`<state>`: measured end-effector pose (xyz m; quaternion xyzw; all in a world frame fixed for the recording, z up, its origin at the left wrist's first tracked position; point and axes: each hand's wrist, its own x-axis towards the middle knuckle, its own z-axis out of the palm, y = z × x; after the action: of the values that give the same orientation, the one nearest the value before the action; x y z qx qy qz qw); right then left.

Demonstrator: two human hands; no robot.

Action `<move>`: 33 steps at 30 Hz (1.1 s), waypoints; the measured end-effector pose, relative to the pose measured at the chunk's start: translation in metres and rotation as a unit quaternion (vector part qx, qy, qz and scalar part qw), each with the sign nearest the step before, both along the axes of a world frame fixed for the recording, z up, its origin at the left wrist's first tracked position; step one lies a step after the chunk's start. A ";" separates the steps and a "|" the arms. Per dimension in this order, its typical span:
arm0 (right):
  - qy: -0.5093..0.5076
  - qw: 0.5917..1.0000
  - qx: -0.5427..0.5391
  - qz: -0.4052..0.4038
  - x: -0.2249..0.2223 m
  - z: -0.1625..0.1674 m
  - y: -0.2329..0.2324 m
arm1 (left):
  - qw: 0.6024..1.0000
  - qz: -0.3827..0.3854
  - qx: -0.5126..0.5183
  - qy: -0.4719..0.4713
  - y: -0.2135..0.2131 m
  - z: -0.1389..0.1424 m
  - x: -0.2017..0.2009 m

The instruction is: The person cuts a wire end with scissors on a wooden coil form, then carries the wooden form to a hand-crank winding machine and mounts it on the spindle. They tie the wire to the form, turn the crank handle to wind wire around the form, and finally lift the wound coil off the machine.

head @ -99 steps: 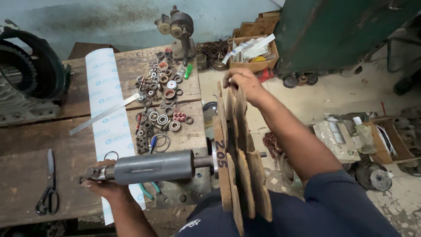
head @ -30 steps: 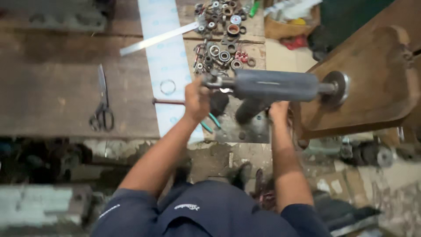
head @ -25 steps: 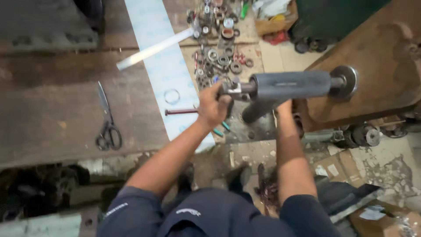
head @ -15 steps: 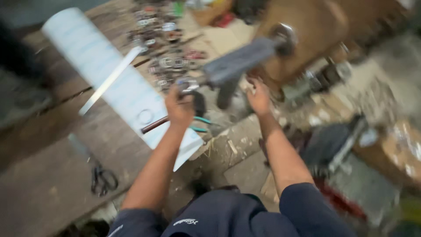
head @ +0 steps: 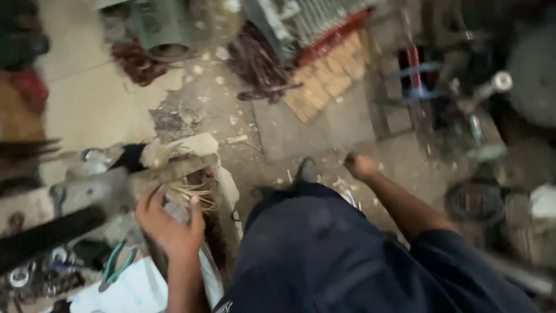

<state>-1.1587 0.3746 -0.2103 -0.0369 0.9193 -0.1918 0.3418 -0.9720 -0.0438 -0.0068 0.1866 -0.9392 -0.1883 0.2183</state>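
Pretty grimy workshop floor (head: 324, 124), bare concrete with chips and debris all over. Wooden slats (head: 330, 75) lie top centre, a green drum (head: 159, 32) sits upper left, and dim machinery clutter (head: 492, 116) crowds the right side.

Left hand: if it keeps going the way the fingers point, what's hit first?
Likely the pale wire strands at the workbench edge. The left hand points up into them, fingertips seemingly touching already; blur leaves depth uncertain.
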 end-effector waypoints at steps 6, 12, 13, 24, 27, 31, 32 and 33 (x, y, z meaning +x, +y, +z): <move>-0.058 0.982 -0.055 -0.169 0.035 -0.010 0.059 | 0.950 -0.188 0.129 -0.215 0.052 -0.112 -0.099; -0.108 0.976 -0.095 -0.161 0.049 -0.037 0.046 | 0.889 -0.241 0.156 -0.357 0.089 -0.205 -0.118; -0.120 0.975 -0.095 -0.161 0.046 -0.044 0.046 | 0.873 -0.257 0.160 -0.384 0.097 -0.216 -0.121; -0.096 0.911 -0.117 -0.383 -0.086 -0.283 0.048 | 0.713 -0.257 0.303 -0.578 0.212 -0.508 -0.231; 0.001 0.923 -0.036 -0.384 -0.116 -0.366 0.052 | 0.688 -0.147 0.321 -0.634 0.242 -0.621 -0.253; 0.027 0.925 -0.061 -0.374 -0.120 -0.450 0.057 | 0.535 0.054 0.540 -0.648 0.289 -0.721 -0.245; 0.010 0.923 -0.066 -0.379 -0.116 -0.466 0.059 | 0.530 0.077 0.523 -0.663 0.300 -0.737 -0.240; -0.005 0.921 -0.073 -0.383 -0.112 -0.480 0.059 | 0.528 0.098 0.506 -0.675 0.308 -0.750 -0.234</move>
<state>-1.2707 0.4339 -0.6899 0.2943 0.8447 -0.3752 0.2430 -1.2062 0.2637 -0.7572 0.4281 -0.5299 -0.4276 -0.5943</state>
